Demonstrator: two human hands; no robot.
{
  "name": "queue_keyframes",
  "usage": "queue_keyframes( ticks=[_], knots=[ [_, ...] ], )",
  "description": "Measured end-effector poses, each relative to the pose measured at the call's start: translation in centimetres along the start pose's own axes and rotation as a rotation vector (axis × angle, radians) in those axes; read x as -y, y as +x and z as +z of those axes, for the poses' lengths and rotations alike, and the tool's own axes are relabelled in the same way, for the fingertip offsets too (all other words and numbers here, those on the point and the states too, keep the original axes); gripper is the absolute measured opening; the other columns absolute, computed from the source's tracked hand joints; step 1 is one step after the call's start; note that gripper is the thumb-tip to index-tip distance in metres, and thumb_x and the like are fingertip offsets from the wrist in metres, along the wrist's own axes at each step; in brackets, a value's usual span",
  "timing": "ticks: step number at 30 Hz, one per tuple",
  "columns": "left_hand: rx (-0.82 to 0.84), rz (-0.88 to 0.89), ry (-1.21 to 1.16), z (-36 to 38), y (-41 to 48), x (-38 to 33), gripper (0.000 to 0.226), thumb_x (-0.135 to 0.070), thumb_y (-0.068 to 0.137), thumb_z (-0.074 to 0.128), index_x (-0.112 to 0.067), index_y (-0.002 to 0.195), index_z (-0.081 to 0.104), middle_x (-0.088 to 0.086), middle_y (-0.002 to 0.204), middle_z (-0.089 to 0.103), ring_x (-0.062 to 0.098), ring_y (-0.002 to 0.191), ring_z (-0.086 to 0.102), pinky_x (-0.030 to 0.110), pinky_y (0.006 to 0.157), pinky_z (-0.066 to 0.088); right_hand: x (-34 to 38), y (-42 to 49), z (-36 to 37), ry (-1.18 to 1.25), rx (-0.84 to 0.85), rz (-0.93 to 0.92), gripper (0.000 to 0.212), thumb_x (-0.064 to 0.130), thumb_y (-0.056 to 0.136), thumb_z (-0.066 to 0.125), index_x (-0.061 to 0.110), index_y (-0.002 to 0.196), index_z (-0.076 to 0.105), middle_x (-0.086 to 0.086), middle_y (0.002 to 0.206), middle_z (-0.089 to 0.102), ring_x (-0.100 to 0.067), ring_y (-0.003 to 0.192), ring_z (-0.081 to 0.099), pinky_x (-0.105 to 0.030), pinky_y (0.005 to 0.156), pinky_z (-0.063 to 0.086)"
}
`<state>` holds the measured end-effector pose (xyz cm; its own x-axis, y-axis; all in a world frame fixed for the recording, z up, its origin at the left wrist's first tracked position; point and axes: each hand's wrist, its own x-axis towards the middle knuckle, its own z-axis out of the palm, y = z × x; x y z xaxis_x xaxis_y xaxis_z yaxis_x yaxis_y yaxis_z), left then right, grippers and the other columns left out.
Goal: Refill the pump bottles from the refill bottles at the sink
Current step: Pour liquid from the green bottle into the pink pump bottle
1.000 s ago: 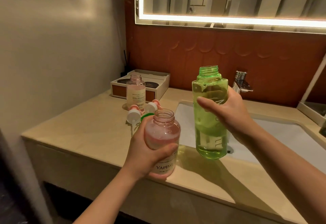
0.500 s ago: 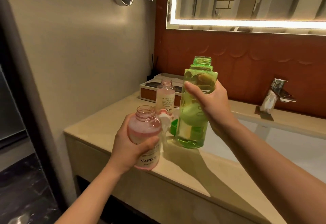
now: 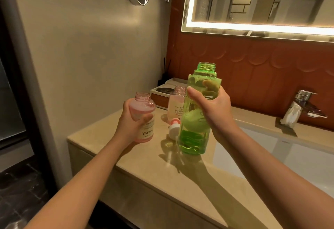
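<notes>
Both held bottles now sit further left along the beige stone table (image 3: pixel 144 167). Fingers of the left hand (image 3: pixel 126 127) clamp the small open-necked pink plastic pump bottle (image 3: pixel 144 107). Fingers of the right hand (image 3: pixel 215 109) clamp the tall translucent green refill bottle (image 3: pixel 195 131), which stands upright just right of the pink one, its mouth higher and not yet tilted.

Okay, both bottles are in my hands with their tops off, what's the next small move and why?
Probably bring the green bottle in your right hand over the pink bottle in your left hand and start tilting. Both necks are open, both bottles are held roughly upright and apart, and nothing is pouring.
</notes>
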<state>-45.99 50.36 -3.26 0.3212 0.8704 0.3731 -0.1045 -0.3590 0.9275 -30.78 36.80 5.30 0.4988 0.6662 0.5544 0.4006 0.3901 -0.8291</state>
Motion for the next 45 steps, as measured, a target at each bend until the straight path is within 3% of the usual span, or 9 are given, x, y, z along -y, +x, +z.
queue_keyframes(
  ticks=[3,6,11,17,21,28,32,37,45],
  knots=[
    [0.016,-0.098,-0.019,0.4,2.3,0.9,0.06,-0.023,0.082,0.067,-0.035,0.125,0.028,-0.004,0.121,0.047,0.024,0.111,0.05,0.045,0.072,0.054,-0.2,0.5,-0.1,-0.005,-0.001,-0.012,0.044,0.033,0.073,0.074,0.026,0.111,0.052,0.014,0.099,0.062,-0.002,0.092,0.061,-0.021,0.076,0.052],
    [-0.018,-0.141,0.133,0.8,4.7,1.5,0.06,-0.031,0.084,0.064,-0.038,0.126,0.022,0.0,0.127,0.044,0.03,0.119,0.046,0.056,0.09,0.047,-0.4,0.8,-0.4,-0.008,0.006,-0.011,0.043,0.035,0.072,0.074,0.029,0.108,0.052,0.014,0.1,0.062,-0.001,0.091,0.061,-0.017,0.073,0.051],
    [-0.065,-0.232,0.191,2.2,6.6,0.6,0.093,-0.025,0.081,0.069,-0.032,0.144,0.0,0.009,0.148,0.021,0.035,0.135,0.029,0.06,0.102,0.036,-0.4,0.9,-1.2,-0.007,-0.002,-0.008,0.042,0.036,0.07,0.074,0.033,0.105,0.05,0.016,0.099,0.061,0.003,0.088,0.06,-0.009,0.064,0.048],
    [-0.41,0.142,0.314,5.1,3.4,-2.0,0.092,-0.031,0.074,0.074,-0.024,0.145,0.016,0.004,0.152,0.017,0.025,0.139,0.019,0.047,0.114,0.018,0.2,0.7,-3.1,-0.01,-0.019,-0.013,0.061,0.047,0.058,0.069,0.025,0.113,0.053,0.012,0.1,0.064,-0.003,0.091,0.063,-0.016,0.069,0.049],
    [-0.175,0.39,0.343,7.9,1.7,-3.5,0.075,-0.031,0.079,0.071,-0.019,0.139,0.029,0.003,0.147,0.026,0.015,0.133,0.027,0.031,0.107,0.028,0.5,0.8,-4.9,-0.046,-0.026,-0.02,0.058,0.048,0.057,0.068,0.029,0.11,0.053,0.016,0.099,0.063,0.0,0.089,0.062,-0.015,0.067,0.048],
    [0.02,-0.045,0.37,12.3,5.6,-2.7,0.106,-0.029,0.074,0.076,-0.019,0.148,0.001,0.002,0.156,-0.003,0.025,0.142,0.01,0.042,0.112,0.022,0.0,0.6,-8.1,-0.11,-0.053,-0.019,0.045,0.047,0.059,0.069,0.034,0.1,0.054,0.015,0.094,0.065,0.008,0.081,0.062,-0.006,0.058,0.047],
    [-0.021,-0.184,0.256,12.8,7.3,-0.7,0.112,-0.028,0.065,0.082,-0.034,0.145,0.005,0.003,0.155,0.01,0.033,0.139,0.02,0.056,0.1,0.041,-0.5,0.2,-9.7,-0.123,-0.063,-0.026,0.051,0.043,0.058,0.07,0.026,0.104,0.056,0.009,0.094,0.066,0.004,0.079,0.064,-0.009,0.059,0.048],
    [-0.091,-0.181,0.155,13.6,7.7,-0.4,0.093,-0.02,0.068,0.082,-0.025,0.139,0.023,0.011,0.141,0.038,0.029,0.125,0.043,0.035,0.087,0.043,-0.8,0.1,-11.0,-0.148,-0.098,-0.017,0.057,0.043,0.056,0.069,0.024,0.108,0.055,0.009,0.094,0.065,-0.002,0.081,0.063,-0.016,0.064,0.046],
    [-0.099,-0.071,0.203,13.0,8.5,-2.8,0.076,-0.023,0.069,0.08,-0.019,0.13,0.037,0.007,0.132,0.049,0.026,0.119,0.049,0.039,0.092,0.046,-0.5,-0.2,-12.6,-0.18,-0.125,-0.008,0.056,0.046,0.062,0.078,0.026,0.108,0.055,0.011,0.094,0.066,-0.001,0.081,0.064,-0.019,0.065,0.046]
  ],
)
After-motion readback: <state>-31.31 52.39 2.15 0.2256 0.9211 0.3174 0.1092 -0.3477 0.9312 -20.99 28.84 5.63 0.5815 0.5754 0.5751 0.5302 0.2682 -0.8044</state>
